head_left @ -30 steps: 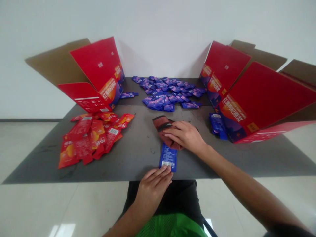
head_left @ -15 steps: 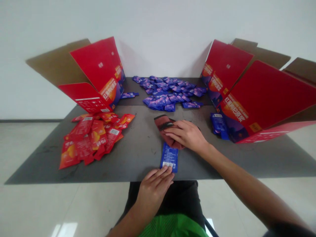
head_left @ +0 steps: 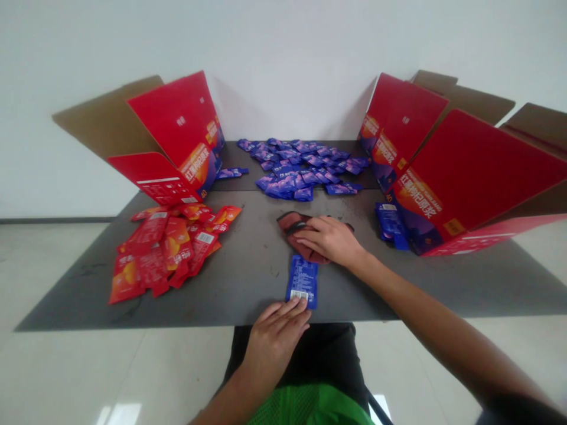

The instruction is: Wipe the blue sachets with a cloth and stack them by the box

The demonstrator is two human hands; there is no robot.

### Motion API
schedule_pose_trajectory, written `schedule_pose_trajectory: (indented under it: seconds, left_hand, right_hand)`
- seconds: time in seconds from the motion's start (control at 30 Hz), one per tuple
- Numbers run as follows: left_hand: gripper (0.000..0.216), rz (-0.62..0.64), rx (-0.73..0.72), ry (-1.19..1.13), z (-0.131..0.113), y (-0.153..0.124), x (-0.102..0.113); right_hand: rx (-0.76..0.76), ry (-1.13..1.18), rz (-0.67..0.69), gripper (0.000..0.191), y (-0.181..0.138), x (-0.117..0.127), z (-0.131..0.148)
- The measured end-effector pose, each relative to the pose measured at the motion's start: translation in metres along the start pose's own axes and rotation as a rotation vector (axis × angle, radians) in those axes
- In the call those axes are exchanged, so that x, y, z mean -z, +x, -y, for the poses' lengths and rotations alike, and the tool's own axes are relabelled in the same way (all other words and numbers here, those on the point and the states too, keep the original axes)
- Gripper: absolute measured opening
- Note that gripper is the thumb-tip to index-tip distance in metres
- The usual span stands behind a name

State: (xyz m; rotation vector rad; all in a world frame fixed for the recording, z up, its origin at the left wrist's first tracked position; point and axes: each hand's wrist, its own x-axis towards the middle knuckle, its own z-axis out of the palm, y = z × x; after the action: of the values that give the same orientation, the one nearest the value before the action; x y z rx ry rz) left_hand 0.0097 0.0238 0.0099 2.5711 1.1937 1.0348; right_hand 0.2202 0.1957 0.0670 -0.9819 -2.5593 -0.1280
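Single view, from the camera on my head. It faced forward and down across the bench [head_left: 248,277], whose near edge ran close beneath the lens, my lap below. My left grip [head_left: 277,327] and right grip [head_left: 330,241] sat low, central, near. The white wall [head_left: 283,59] closed the far end.

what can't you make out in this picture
Head view:
- Dark red pouch: its right part is hidden under the right hand.
- Blue sachet: print too small to read; lower edge partly under the left hand.
- Right carton: cut off by the frame edge.
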Motion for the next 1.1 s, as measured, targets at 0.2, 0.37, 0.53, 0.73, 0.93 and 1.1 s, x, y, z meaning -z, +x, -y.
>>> schedule_pose_trajectory:
  seconds: [0.2, 0.37, 0.53, 0.73, 0.93, 1.1]
  left_hand:
    - [0.024, -0.014, 0.05, -0.037, -0.002, 0.001, -0.002]
    - [0.021, 0.004, 0.037, -0.041, -0.001, 0.002, -0.001]
    - [0.023, -0.002, 0.023, -0.034, 0.0, 0.001, 0.0]
    - [0.025, -0.028, 0.064, -0.062, -0.003, 0.003, -0.001]
    - [0.021, -0.005, 0.044, -0.059, -0.002, 0.003, 0.001]
    - [0.022, 0.008, 0.063, -0.052, -0.002, 0.001, -0.001]
  right_hand:
    - [0.131, 0.198, -0.041, 0.026, -0.041, 0.023, 0.068]
    - [0.05, 0.239, 0.023, 0.027, -0.033, -0.014, 0.045]
    - [-0.067, 0.014, 0.004, 0.025, 0.003, -0.005, -0.004]
    - [0.112, 0.215, -0.029, 0.027, -0.036, 0.022, 0.069]
    - [0.009, 0.21, 0.023, 0.028, -0.027, -0.016, 0.034]
    - [-0.101, 0.026, -0.009, 0.026, 0.004, -0.006, -0.002]
